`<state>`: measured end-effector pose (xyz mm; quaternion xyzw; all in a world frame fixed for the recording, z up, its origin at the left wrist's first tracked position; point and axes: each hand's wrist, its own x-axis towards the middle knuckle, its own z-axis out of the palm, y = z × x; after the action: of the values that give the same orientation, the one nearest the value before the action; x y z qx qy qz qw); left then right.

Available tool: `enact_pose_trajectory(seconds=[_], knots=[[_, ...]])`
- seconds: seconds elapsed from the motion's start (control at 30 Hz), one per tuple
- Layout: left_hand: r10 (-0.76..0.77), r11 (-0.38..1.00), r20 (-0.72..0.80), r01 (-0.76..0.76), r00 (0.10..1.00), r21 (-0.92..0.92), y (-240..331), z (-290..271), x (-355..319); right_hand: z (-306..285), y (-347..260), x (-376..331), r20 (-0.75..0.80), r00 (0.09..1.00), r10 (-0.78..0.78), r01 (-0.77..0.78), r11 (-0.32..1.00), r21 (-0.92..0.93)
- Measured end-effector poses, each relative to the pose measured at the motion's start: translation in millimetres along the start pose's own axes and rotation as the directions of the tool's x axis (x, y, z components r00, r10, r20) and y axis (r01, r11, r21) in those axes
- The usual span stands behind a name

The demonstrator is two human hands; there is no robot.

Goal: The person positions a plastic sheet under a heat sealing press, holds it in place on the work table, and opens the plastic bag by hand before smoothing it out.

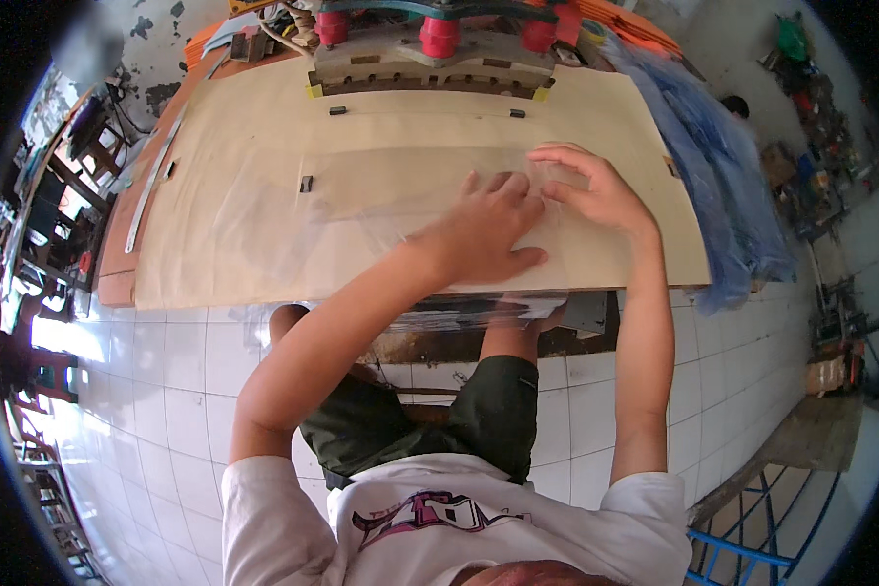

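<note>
A thin clear plastic sheet [381,205] lies over the cream-coloured table top in front of me, its outline hard to make out. My left hand [483,230] rests palm down on the plastic, slightly blurred, with the thumb stretched apart from the fingers. Just right of it, my right hand [596,190] curves over the plastic's right end. Its thumb and fingers are apart, and I see nothing gripped between them. Small dark blocks [307,184] are fixed on the table top, one of them beside the sheet.
A machine with red posts [439,37] and a long metal bar stands at the table's far edge. A metal ruler [156,181] lies at the left. Bluish plastic film [718,166] drapes over the right side. More clear plastic [459,311] sits under the front edge, above my knees.
</note>
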<state>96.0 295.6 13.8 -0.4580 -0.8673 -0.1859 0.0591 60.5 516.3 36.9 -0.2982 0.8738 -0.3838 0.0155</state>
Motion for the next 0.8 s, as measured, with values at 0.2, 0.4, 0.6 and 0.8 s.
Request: enact_pose_trajectory(seconds=[0.2, 0.4, 0.6, 0.8], knots=[[0.057, 0.988, -0.061, -0.047, 0.996, 0.147, -6.0, -3.1, -16.9, 29.4, 4.3, 5.5, -0.147, 0.984, -0.100, 0.067, 0.974, -0.218], [0.104, 0.994, -0.048, -0.102, 0.993, 0.036, 12.4, -16.0, -63.0, 37.6, 0.4, -2.4, -0.178, 0.978, -0.107, 0.030, 0.920, -0.390], [-0.185, 0.978, -0.091, 0.193, 0.978, 0.081, 30.3, -22.6, -81.3, 37.2, 0.7, -4.3, -0.196, 0.978, -0.077, -0.022, 0.889, -0.458], [-0.259, 0.933, -0.331, 0.323, 0.907, 0.156, 31.5, -5.0, -80.6, 33.7, -0.1, -5.5, -0.230, 0.969, -0.089, -0.025, 0.893, -0.450]])
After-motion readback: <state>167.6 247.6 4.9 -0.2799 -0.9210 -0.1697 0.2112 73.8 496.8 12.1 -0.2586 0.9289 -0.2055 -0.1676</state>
